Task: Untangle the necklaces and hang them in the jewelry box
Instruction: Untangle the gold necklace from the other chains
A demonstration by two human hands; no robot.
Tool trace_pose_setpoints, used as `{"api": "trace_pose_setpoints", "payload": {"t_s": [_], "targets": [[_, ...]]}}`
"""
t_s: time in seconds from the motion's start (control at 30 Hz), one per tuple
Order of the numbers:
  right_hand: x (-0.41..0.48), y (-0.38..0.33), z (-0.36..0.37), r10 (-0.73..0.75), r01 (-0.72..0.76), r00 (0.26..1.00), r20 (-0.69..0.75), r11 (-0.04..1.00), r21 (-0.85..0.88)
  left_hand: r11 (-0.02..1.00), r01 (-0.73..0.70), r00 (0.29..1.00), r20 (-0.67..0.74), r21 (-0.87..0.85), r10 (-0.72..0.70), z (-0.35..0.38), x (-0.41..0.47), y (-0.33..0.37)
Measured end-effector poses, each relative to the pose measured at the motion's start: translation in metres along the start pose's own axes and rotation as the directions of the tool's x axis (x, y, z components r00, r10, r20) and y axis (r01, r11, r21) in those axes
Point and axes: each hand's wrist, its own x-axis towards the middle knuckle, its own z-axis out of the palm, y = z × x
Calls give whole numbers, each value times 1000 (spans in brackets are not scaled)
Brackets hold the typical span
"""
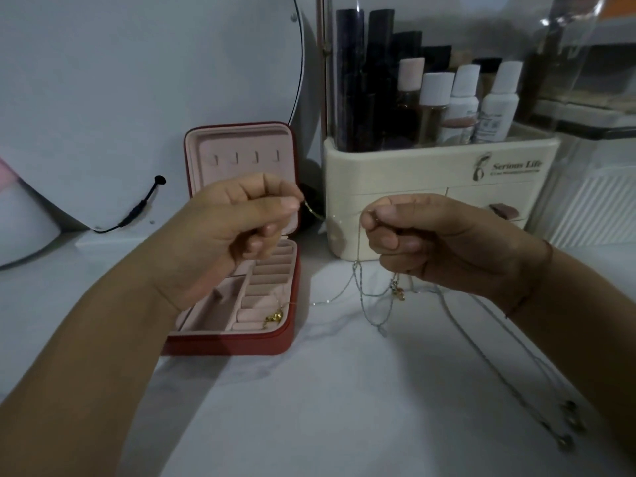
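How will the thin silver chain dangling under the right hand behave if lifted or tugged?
Probably fully limp: the silver chain droops in slack loops below the right hand. Likely very light, since a pinch of the fingers carries it. Apt to snag, as several strands cross near the small pendant.

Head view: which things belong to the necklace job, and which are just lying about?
Job: tangled necklaces, open red jewelry box, lid hooks, left hand, right hand.
Lying about: cream cosmetics organizer, bottles, round mirror.
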Motion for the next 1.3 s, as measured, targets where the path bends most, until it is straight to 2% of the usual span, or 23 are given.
{"api": "trace_pose_setpoints", "payload": {"t_s": [0.2,0.4,0.6,0.87,1.17,1.3], "targets": [[-4,-3,14,-102,66,988,-117,958,-278,991,-78,997,37,112,74,29,-7,3],[-7,-5,18,-174,106,976,-128,902,-418,995,40,998,40,91,-44,43,-11,2],[-7,-5,15,-232,114,959,-165,845,-522,990,143,990,9,-12,-143,42,-9,-2],[-6,-6,15,-301,141,926,-229,836,-530,986,168,985,41,-25,-166,40,-7,-1],[-8,-10,15,-376,195,881,-286,841,-505,971,219,963,137,99,-231,34,-7,-6],[-7,-10,15,-355,171,878,-321,859,-483,969,223,959,154,104,-237,34,-6,-6]]}}
